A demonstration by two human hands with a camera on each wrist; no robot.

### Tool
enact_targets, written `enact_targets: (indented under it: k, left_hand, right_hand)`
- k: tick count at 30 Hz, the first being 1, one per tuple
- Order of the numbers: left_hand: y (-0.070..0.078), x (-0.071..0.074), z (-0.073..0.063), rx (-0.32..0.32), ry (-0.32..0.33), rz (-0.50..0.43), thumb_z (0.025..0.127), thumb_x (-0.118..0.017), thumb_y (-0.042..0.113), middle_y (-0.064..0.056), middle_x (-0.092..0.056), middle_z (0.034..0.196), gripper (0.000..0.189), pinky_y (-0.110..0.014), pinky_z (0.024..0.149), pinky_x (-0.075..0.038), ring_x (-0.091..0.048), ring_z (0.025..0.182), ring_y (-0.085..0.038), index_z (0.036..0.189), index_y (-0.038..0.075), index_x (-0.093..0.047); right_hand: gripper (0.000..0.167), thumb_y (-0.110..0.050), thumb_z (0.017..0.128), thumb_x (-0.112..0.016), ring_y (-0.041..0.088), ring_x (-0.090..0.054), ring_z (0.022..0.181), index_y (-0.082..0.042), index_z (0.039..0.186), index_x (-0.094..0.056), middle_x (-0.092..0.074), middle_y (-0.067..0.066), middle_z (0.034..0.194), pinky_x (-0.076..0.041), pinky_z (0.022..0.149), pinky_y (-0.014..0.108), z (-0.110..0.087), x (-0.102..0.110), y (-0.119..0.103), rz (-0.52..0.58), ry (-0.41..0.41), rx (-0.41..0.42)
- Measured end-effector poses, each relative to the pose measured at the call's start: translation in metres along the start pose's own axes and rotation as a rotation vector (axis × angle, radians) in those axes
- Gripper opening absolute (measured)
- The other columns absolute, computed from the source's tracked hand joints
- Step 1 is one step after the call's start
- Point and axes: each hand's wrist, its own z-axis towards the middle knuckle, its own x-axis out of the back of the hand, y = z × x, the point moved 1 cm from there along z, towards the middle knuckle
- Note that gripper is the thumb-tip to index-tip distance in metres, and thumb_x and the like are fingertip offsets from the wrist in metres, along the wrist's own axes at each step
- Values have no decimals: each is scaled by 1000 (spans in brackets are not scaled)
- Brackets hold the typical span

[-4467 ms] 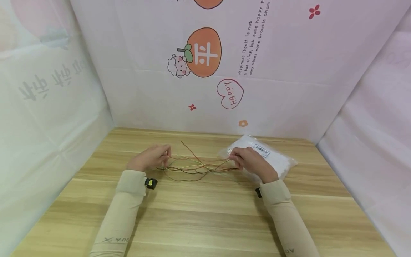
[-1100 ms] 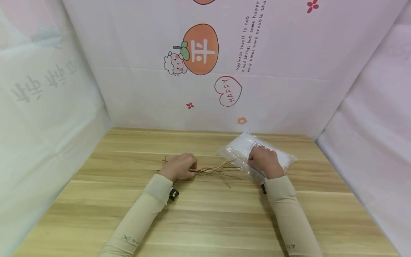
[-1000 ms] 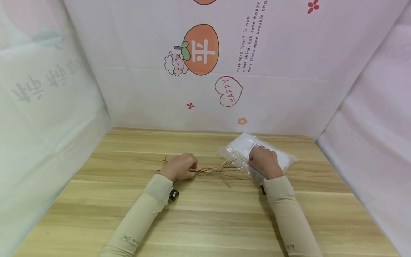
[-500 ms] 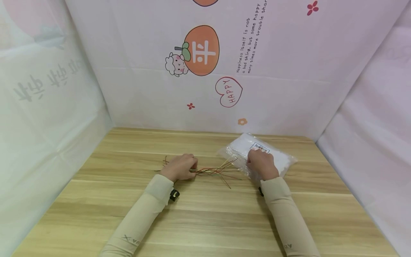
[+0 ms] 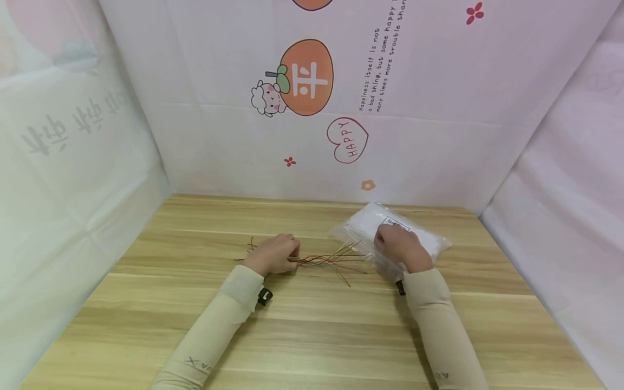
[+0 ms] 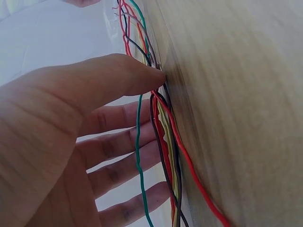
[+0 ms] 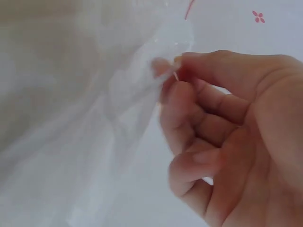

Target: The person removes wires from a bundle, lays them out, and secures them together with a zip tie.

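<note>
My left hand (image 5: 274, 253) pinches a loose bundle of thin coloured wires (image 5: 319, 260) near its middle. In the left wrist view, the thumb lies across red, black, yellow and green wires (image 6: 163, 137), with the other fingers behind them. The wire ends fan out rightward, towards a clear plastic bag (image 5: 361, 221) with white contents and a barcode label. My right hand (image 5: 398, 246) is over the bag's near side. In the right wrist view, thumb and forefinger pinch the thin clear plastic (image 7: 137, 90), the other fingers curled; the exact spot of the pinch is blurred.
Both hands work over a wood-grain table (image 5: 312, 330). A white printed cloth (image 5: 234, 146) rises behind it, and cloth walls (image 5: 560, 179) stand on either side. Short wire ends (image 5: 251, 244) stick out behind the left hand.
Earlier, both hands held the wires' ends, spread apart. The left hand has since moved right to the bundle's middle; the right let go and went to the bag, shifting slightly there lately.
</note>
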Motion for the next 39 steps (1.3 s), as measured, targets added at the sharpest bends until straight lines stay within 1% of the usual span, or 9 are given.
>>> enact_targets:
  k: [4, 9, 11, 17, 22, 26, 32, 35, 39]
  left_hand:
    - [0, 0, 0, 1, -4, -2, 97, -76, 23, -2, -65, 104, 15, -39, 84, -52, -56, 91, -19, 106, 13, -70]
    - [2, 1, -1, 3, -6, 1, 97, -76, 23, -2, -66, 105, 15, -39, 85, -52, -57, 92, -19, 107, 13, -70]
    - [3, 1, -1, 6, -9, 3, 97, -76, 22, -2, -65, 104, 15, -39, 85, -52, -57, 93, -19, 106, 12, -70]
    - [3, 0, -1, 8, -9, 13, 97, -76, 22, -2, -65, 103, 16, -40, 85, -51, -56, 92, -20, 107, 12, -70]
    - [1, -2, 1, 6, 1, 10, 96, -76, 22, -1, -64, 103, 16, -40, 84, -51, -55, 91, -19, 107, 12, -69]
    - [1, -1, 0, 10, -10, 0, 97, -75, 23, -2, -64, 104, 16, -40, 84, -51, -55, 92, -20, 108, 13, -69]
    - [1, -1, 3, -20, -18, 4, 98, -75, 23, -2, -66, 106, 14, -38, 85, -52, -57, 91, -18, 106, 13, -69]
    - [0, -2, 5, -37, -22, 10, 99, -75, 22, -1, -66, 106, 12, -37, 85, -53, -57, 90, -16, 105, 14, -69]
    - [-2, -2, 4, -49, -17, 28, 100, -75, 21, -1, -67, 106, 10, -36, 86, -53, -59, 91, -15, 104, 14, -69]
  right_hand:
    - [17, -11, 102, -54, 19, -60, 81, -10, 93, -69, -68, 4, 90, -51, 75, 40, 2, 2, -1, 63, 63, 63]
    - [9, -7, 101, -66, 25, -72, 91, -3, 99, -73, -76, 11, 96, -59, 85, 46, 3, 6, -3, 134, 121, 153]
    - [8, -8, 101, -69, 27, -74, 93, -3, 100, -74, -77, 12, 98, -60, 87, 48, 1, 8, -3, 124, 145, 146]
    - [13, -14, 102, -68, 28, -74, 91, -4, 104, -75, -78, 12, 98, -60, 80, 49, -1, 18, -2, 75, 258, 62]
    - [13, -13, 102, -68, 27, -73, 83, -3, 101, -76, -78, 12, 92, -59, 75, 47, -2, 26, -11, 108, 376, 115]
    - [11, -11, 102, -69, 25, -73, 81, -2, 101, -75, -78, 12, 91, -59, 74, 46, -4, 31, -22, 119, 439, 173]
    - [9, -8, 100, -70, 26, -75, 79, -1, 99, -76, -79, 13, 91, -60, 74, 46, -11, 35, -38, 118, 456, 221]
    - [7, -7, 98, -72, 25, -74, 78, -1, 97, -77, -78, 12, 89, -61, 73, 45, -15, 36, -48, 98, 443, 241]
    - [5, -6, 97, -73, 23, -74, 78, -3, 96, -77, -78, 10, 88, -61, 72, 42, -20, 34, -62, 56, 391, 264]
